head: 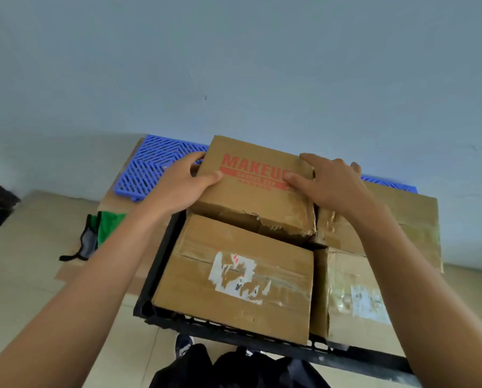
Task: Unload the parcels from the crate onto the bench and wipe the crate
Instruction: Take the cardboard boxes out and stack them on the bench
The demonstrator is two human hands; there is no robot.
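A black plastic crate (161, 264) stands in front of me, packed with cardboard parcels. The far-left parcel (254, 203), printed MAKEUP in red, is tilted above the others. My left hand (184, 186) grips its left edge and my right hand (329, 183) grips its right edge. A parcel with a torn white label (234, 278) lies near left in the crate. Another taped parcel (354, 301) lies near right, and a larger one (402, 219) sits far right, partly hidden by my right arm. A blue slatted bench (153, 166) lies low beyond the crate.
A green cloth (108, 226) with a black and grey strap (84, 245) lies on flat cardboard on the tiled floor left of the crate. A pale wall rises behind the bench. My dark trousers and a shoe (182, 345) show below the crate.
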